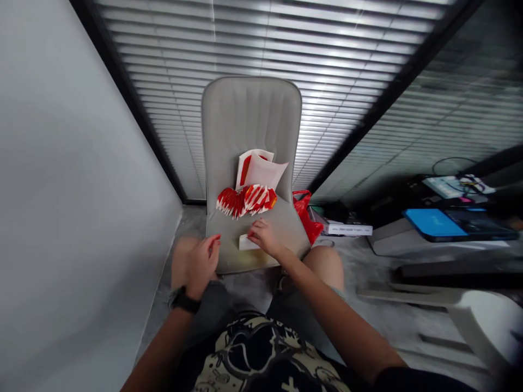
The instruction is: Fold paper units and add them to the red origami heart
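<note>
Beside a pale gray wall (69,179), the person's left hand (200,267), wearing a black wristwatch (184,301), curled at the edge of a gray padded chair seat (286,228). Its grip seemed to hold nothing, but whether it was open or closed could not be told. The right hand (263,238) rested its fingertips on a small folded white paper (249,243) on the seat; its grip was equally unclear. Just above lay a fan of red-and-white folded paper (245,199), with white-and-red paper sheets (261,170) propped against the backrest (251,114). Farther right were a red plastic bag (306,218), a white box (349,229) and a blue tablet (449,226).
</note>
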`<state>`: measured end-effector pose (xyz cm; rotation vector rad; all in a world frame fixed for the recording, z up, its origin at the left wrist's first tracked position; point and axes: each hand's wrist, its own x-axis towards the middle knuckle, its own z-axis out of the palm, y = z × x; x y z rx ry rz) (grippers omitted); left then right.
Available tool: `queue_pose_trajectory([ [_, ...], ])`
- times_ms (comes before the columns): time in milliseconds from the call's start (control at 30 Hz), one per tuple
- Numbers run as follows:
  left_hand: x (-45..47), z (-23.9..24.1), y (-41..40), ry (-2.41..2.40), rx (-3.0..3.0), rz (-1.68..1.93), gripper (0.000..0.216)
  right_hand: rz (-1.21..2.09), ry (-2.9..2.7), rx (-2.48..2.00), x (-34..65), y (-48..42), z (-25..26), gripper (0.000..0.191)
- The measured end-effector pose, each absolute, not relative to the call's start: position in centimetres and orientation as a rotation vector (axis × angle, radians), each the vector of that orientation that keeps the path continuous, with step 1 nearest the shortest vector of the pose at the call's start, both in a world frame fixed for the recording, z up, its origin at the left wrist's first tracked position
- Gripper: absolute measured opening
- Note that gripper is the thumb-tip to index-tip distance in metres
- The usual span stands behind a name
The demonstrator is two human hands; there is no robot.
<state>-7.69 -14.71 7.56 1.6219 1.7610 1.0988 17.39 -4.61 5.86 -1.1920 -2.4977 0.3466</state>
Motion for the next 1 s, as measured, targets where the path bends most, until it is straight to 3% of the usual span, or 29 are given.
queue_pose_trajectory([
  [233, -1.9, 3.4, -11.0, 1.380, 1.488, 1.262, 0.040, 0.342, -2.272, -0.944, 19.6, -10.9, 9.3, 0.019],
  [433, -1.8, 3.4, -13.5, 0.790, 1.058, 0.818, 0.087, 0.403, -2.095, -1.145, 20.4, -15.8, 7.4, 0.022],
  [500, -2.0, 3.9, -14.1, 0.714, 0.996, 0.719, 0.093, 0.392, -2.031, -1.154, 20.6, -16.8, 7.4, 0.022],
  [733, -1.4, 6.5, -16.9, 0.913, 0.901, 0.706, 0.058, 0.399, -1.886, -1.196, 21.3, -18.9, 9.3, 0.018],
  [1000, -0.4, 7.9, -19.1, 0.962, 0.806, 0.775, 0.055, 0.477, -1.834, -1.089, 22.0, -18.9, 9.5, 0.014],
])
